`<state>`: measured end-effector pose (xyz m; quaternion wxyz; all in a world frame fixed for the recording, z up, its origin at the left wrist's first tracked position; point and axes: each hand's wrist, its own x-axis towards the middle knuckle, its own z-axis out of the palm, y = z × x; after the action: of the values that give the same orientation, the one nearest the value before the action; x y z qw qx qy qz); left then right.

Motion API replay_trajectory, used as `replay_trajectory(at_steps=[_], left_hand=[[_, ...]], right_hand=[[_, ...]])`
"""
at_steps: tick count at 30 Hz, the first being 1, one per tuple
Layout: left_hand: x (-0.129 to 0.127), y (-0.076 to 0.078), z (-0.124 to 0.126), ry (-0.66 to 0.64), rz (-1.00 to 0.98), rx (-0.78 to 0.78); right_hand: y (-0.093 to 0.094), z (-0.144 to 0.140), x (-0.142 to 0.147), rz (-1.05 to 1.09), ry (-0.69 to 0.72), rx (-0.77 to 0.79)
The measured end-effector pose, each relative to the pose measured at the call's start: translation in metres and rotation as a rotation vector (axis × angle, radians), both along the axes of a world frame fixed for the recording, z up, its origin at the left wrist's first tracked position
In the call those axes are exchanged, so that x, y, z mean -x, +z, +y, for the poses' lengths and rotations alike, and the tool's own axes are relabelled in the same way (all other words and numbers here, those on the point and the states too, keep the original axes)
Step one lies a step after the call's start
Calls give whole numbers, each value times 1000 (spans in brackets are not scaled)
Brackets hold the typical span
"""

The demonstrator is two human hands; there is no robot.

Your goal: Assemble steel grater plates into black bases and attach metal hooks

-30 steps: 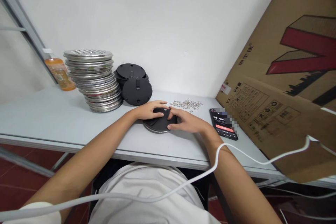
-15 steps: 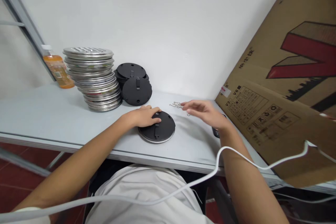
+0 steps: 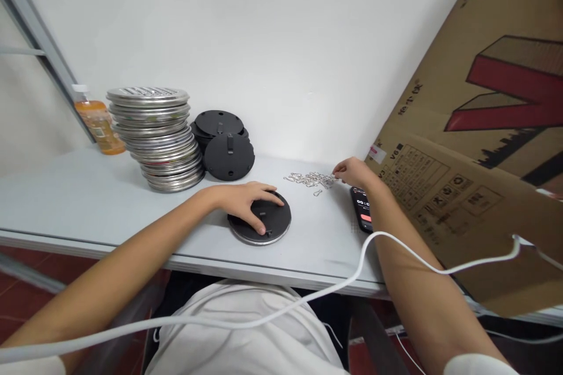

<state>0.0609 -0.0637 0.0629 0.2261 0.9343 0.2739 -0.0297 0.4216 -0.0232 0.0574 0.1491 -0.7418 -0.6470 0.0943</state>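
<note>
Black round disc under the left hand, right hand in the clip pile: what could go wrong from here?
1. The right hand reaches into the loose pile of small metal clips; a careless sweep could scatter them.
2. The black smartphone lies beside that wrist and could get nudged.
3. The left hand rests on only part of the black round disc, which may slide on the grey table.

- One black disc [image 3: 259,225] lying by the surface's front edge
- Two hands: the left hand [image 3: 241,204] and right hand [image 3: 354,173]
- One heap of black discs [image 3: 224,143], at least three
- One stack of metal plates [image 3: 153,135], too many to count
- One scatter of small metal clips [image 3: 310,179], uncounted
- One phone [image 3: 363,208]
- One orange bottle [image 3: 97,123]
- One cardboard box [image 3: 484,146]
</note>
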Motion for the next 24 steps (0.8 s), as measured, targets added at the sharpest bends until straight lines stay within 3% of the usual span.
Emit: replay_trajectory(at_steps=[4,7,9,12,18,24], left_hand=[[-17,-5,-9,265,18,-122],[-32,5,-12,452,126,-179],[-39,12,-7,504,196,-176],[-41,16,10,489,153,-156],[-24,-9,41,291,-390,-217],[-15,-21,49,244,-479,-164]], right_hand=[[-19,13,-9,-75,-64,-9],[-31,17,-5,-96,-52,-20],[-38,20,1,-108,-44,-23],[-44,22,9,-116,-38,-25],[-45,18,11,-109,-64,-80],[-39,7,8,-66,-40,-164]])
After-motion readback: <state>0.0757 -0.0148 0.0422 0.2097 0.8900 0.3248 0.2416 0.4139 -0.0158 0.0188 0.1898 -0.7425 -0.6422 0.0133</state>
